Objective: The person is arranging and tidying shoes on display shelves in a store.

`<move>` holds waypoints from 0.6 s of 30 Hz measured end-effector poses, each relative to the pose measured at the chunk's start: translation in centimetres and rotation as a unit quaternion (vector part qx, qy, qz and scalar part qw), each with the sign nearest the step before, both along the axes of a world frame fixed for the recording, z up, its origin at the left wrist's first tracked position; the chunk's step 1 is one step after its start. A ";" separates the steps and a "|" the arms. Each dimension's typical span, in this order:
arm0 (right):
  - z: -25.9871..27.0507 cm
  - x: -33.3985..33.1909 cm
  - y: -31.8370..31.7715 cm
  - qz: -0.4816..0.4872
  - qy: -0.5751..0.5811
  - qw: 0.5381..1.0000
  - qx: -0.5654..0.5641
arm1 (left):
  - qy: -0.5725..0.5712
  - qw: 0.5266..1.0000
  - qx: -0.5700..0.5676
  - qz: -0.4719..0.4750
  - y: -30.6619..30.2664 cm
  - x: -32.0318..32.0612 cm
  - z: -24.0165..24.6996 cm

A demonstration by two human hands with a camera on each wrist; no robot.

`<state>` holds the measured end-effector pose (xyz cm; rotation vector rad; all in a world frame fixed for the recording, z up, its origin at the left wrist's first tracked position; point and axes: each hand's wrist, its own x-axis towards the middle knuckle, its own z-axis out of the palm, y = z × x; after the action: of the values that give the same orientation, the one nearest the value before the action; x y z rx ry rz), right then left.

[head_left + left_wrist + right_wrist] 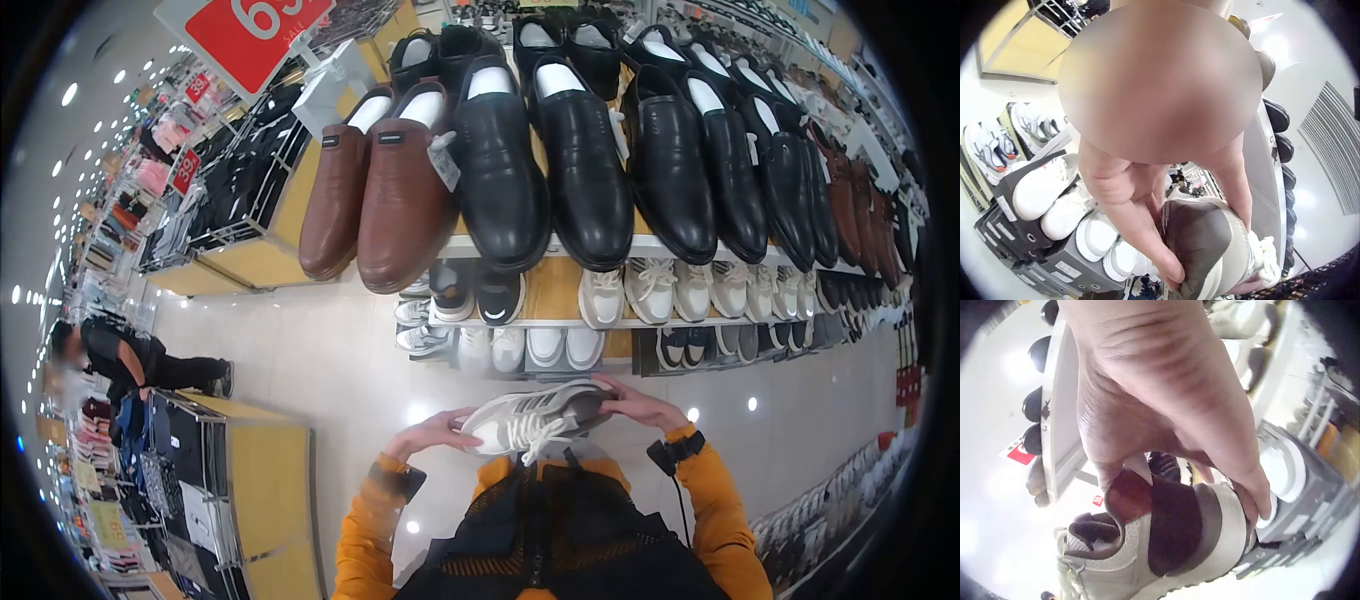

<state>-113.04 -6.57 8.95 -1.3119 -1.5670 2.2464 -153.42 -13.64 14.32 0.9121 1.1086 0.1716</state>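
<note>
Item: 1 cream-and-grey lace-up sneaker with dark stripes and cream laces. Location: lower centre of the head view, held between both hands, in front of the wearer's torso.

Left hand: grasping the toe end, at the left of the sneaker; thumb pressed on a dark panel in the left wrist view.

Right hand: grasping the heel end, at the right, thumb and fingers on opposite sides of the dark brown heel panel.

Attire: 2 orange sleeves, a black mesh-panelled vest.

Display, upper centre: 2 reddish-brown leather slip-ons, toes towards the wearer; beside them, at right, a row of black leather shoes. Below: white and beige sneakers on a white-edged shelf.

Upper left: 1 red-and-white sale sign. Far left: 1 person in black clothing, near a clothing rack with a yellow side panel.

Left wrist view, lower left: white shoes on dark grey shoeboxes.
</note>
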 end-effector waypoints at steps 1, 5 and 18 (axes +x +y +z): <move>-0.8 0.0 -1.6 -0.074 0.078 0.992 -0.068 | 0.020 0.999 -0.002 -0.034 1.1 -0.2 1.0; 0.9 -1.7 -7.2 -0.273 0.135 0.933 -0.192 | 0.040 0.996 0.030 -0.073 5.9 -0.9 1.8; 0.6 -16.7 -4.2 -0.643 0.241 0.678 -0.263 | -0.006 0.947 0.180 0.267 -5.7 -5.8 -10.7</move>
<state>-129.78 -10.76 9.54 -1.1018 0.3236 1.6926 -159.23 -19.31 3.61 0.9075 1.3193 0.8473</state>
